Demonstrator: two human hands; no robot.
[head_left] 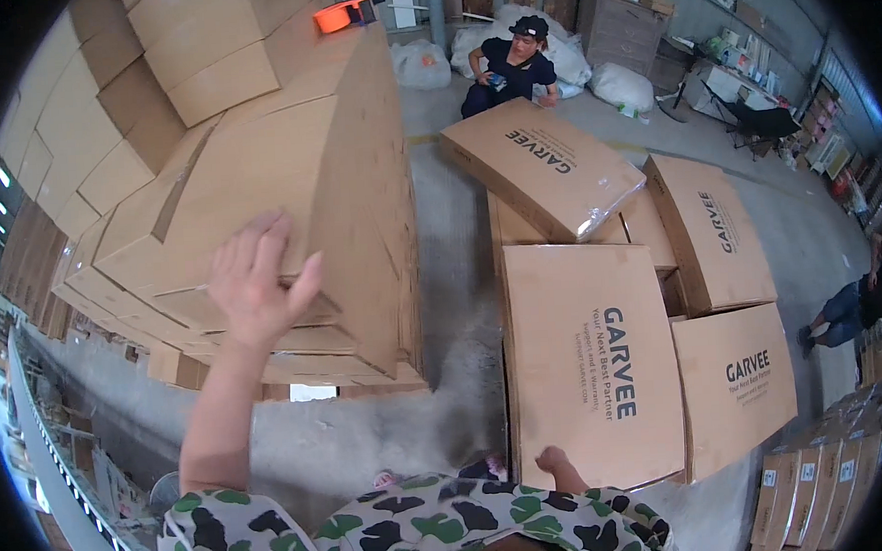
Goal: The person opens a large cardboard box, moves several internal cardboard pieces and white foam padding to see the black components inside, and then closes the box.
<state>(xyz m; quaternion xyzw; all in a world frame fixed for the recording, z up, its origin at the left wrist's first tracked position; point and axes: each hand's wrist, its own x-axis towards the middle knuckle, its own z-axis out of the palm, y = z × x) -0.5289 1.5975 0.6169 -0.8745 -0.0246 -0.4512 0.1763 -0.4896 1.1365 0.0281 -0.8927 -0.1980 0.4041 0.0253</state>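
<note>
My left hand (pixel 260 280), fingers spread, is over the side of a tall stack of brown cardboard boxes (pixel 256 175); whether the palm touches the cardboard I cannot tell. Low in the picture my right hand (pixel 552 459) looks curled, at the near left part of a large flat carton (pixel 565 359) with dark print. Whatever its fingers might hold is hidden. Beside that carton lies another printed carton (pixel 734 390). Farther back stands a narrow carton (pixel 713 231), and a tilted carton (pixel 545 165) with clear tape on one end rests across the pile.
An orange tape dispenser (pixel 343 16) lies on the far end of the left stack. A seated person (pixel 512 70) is behind the tilted carton. Another person (pixel 847 309) stands at the right rim. More cartons (pixel 811 491) stand lower right. Grey floor (pixel 456 275) runs between the stacks.
</note>
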